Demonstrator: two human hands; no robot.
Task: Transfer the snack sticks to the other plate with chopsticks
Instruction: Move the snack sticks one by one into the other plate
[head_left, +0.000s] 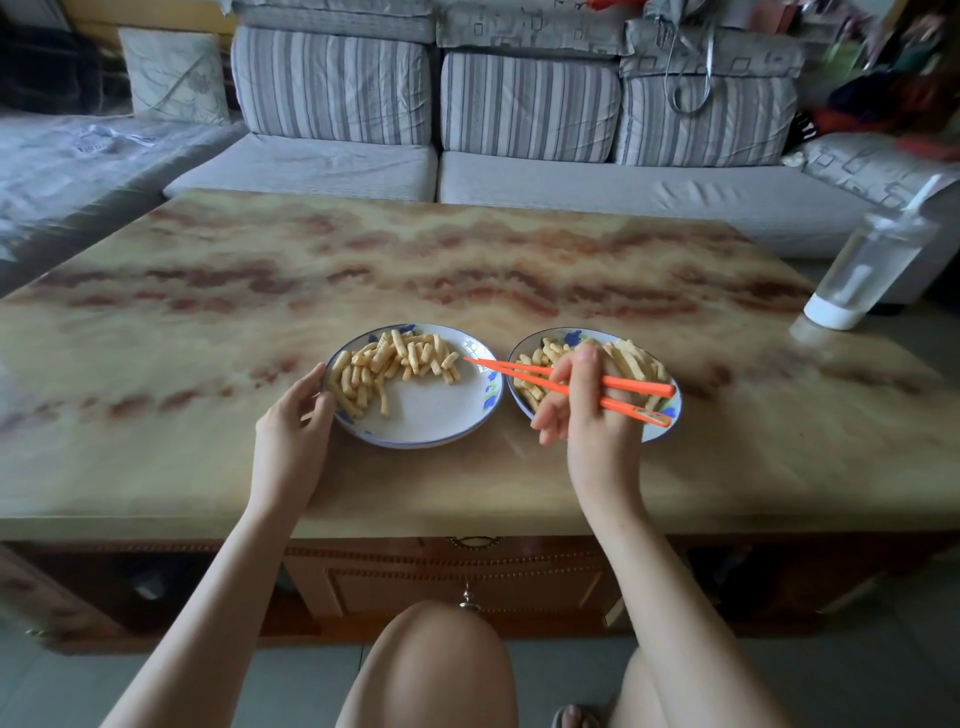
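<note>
Your left hand (293, 415) sits at the left edge of the left plate (431, 415). Its thumb lies along the top of the rim and its fingers curl in against the edge below, so it grips the rim lightly. The palm rests on the tabletop (467, 260) just beside that plate.

Your right hand (587, 410) hovers to the right of the left plate, above the right plate (660, 428), and pinches a pair of orange chopsticks (634, 385). The thumb and first fingers close around both sticks near their middle, while the lower fingers hang loosely curled beneath. The thick ends point away from the left plate. The thin tips reach across the gap and over the left plate's right rim. There they lie close together, slightly apart, just beside the nearest piece of the pile.

The snack sticks (395, 358) fill the far and left parts of the left plate in a loose heap, leaving its near right part bare. More of the same pieces lie on the right plate, partly hidden behind your right hand. The two plates stand side by side, almost touching, near the front edge of the tabletop.

Well to the right of the left plate, and farther back, a clear bottle (862, 270) with a white base stands at the tabletop's edge. Behind the left plate, past the tabletop, runs a grey striped sofa (519, 182).
</note>
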